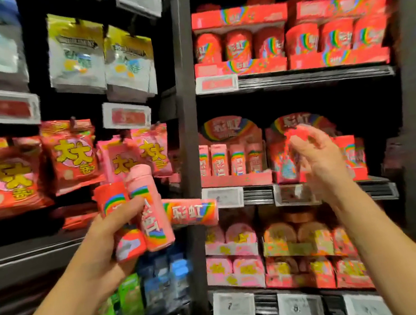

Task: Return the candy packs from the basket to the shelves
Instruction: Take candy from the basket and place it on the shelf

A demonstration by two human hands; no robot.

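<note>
We can't read the price tags [222, 197], all motion-blurred. The red pack [296, 132] in the right hand [316, 159] is smeared, its shape unclear. The left hand [106, 244] hides the lower red bottle [118, 217]. Both forearms are cut off at the bottom edge.

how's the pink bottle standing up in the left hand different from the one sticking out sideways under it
The upright pink bottle stands nearly vertical, cap up, in the left hand; the sideways pink bottle lies roughly level, pointing right. The upright bottle's lettering runs down its length, turned sideways; the sideways bottle's lettering reads level. The upright one shows its pink cap; the sideways one's near end is hidden behind it. Both are pink with a rainbow band and white lettering.
</note>
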